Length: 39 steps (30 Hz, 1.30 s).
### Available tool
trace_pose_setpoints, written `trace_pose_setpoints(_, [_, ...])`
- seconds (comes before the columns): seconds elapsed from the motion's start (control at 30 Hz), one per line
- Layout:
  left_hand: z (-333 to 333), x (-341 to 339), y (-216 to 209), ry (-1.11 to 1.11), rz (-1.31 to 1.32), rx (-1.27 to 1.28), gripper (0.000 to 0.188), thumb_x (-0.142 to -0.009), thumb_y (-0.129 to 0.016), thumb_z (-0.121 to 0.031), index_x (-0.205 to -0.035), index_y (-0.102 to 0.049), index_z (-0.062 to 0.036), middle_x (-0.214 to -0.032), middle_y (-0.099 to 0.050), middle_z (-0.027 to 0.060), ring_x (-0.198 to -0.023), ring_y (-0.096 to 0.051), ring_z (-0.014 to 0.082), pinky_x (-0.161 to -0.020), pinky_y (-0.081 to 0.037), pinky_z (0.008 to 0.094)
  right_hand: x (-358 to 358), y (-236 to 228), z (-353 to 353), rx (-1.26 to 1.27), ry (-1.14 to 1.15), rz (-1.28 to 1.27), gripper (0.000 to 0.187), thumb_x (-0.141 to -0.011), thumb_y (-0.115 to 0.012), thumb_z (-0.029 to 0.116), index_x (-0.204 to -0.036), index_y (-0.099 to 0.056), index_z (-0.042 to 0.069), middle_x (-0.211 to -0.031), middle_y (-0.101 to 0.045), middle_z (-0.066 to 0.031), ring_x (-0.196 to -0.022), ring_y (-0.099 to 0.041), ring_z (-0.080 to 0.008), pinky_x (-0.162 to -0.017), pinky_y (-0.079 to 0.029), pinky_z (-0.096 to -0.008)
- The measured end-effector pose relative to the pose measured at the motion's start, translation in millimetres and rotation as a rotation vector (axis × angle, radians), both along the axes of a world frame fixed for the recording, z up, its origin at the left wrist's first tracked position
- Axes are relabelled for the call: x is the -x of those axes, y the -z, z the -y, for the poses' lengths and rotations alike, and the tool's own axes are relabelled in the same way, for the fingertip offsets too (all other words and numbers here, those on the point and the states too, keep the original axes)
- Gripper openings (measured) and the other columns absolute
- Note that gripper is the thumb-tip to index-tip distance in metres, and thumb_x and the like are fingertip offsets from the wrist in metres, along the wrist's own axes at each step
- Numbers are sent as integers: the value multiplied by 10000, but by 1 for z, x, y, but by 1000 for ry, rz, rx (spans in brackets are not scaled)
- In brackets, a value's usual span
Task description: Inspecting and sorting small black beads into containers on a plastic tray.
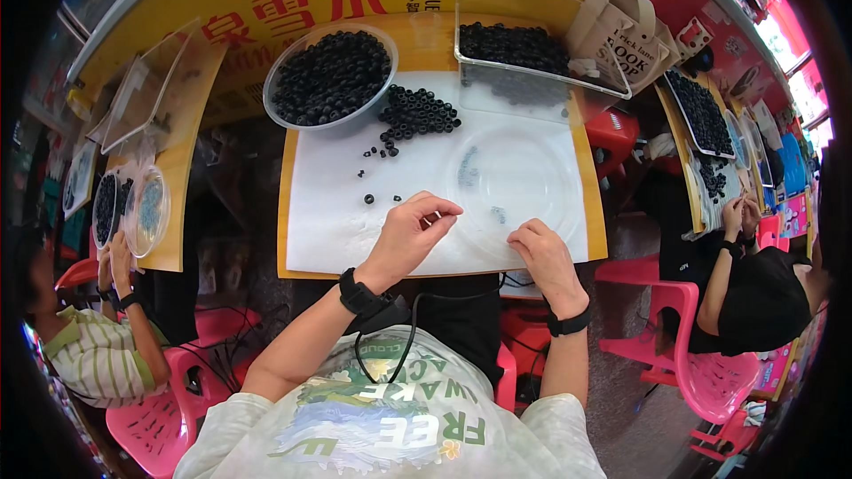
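Over the near part of the white work sheet [324, 235], my left hand [410, 235] has its thumb and index finger pinched together. Whatever is between those fingertips is too small to make out. My right hand [548, 262] hovers apart from it at the near right, fingers curled together with their tips hidden. Close to both hands lies a round clear plastic tray [568, 179] with a few small bluish clear bits [499, 215] in it. Small black ring-shaped pieces [417, 113] are spread at the sheet's far middle, and a loose black ring [369, 199] lies left of my left hand.
A clear round tub [268, 93] heaped with black pieces stands at the far left. Beyond the tray is a clear rectangular bin [532, 71] of black pieces, beside a cream tote bag [612, 22]. People work at tables to the left and right, on pink chairs [679, 328].
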<state>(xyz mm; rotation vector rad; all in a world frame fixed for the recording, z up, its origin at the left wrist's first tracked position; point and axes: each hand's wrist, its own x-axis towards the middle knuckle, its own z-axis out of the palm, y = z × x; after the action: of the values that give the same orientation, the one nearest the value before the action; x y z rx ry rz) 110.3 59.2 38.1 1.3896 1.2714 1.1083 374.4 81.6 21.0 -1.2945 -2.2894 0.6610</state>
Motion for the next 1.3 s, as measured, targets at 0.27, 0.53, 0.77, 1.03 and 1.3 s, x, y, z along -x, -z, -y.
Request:
trace_pose_setpoints(0.27, [-8,-21,0,81,-65,9,137,-932,-683,-46,-1052,-749,-30,-942,-657,37,-789,-586,87,-719,-481,237,-13,6,1,-102,114,-88,37,-854,-684,44,-884,-696,25,-894,-670,-139,-860,-658,-346,-754,-507,-444])
trace_pose_setpoints(0.53, [-9,-37,6,105,-74,32,143,-927,-687,-51,-1052,-751,-31,-947,-669,35,-794,-588,90,-728,-487,246,3,-1,13,-75,264,117,139,-796,-770,158,-831,-712,37,-763,-683,-132,-769,-673,-328,-722,-500,-436])
trace_pose_setpoints(0.77, [-10,-46,7,127,-110,28,144,-913,-689,-59,-1039,-744,-15,-935,-687,70,-763,-618,130,-720,-514,272,19,2,12,-39,350,140,153,-782,-771,139,-847,-709,15,-795,-696,-168,-770,-690,-328,-714,-527,-437])
trace_pose_setpoints(1.03, [-23,-54,2,220,-9,47,220,-910,-720,-53,-1127,-752,-40,-1035,-716,60,-877,-657,112,-785,-535,256,5,-15,-4,503,425,-718,155,-866,-761,37,-996,-710,-32,-882,-712,-29,-803,-647,-81,-746,-520,-227])
trace_pose_setpoints(1.3, [-36,-63,-6,214,118,50,203,-917,-715,-64,-1108,-753,-9,-1018,-733,97,-910,-701,153,-821,-561,274,6,-16,-15,679,359,-1072,176,-892,-759,71,-1032,-724,-30,-914,-711,-32,-834,-616,-77,-765,-471,-213])
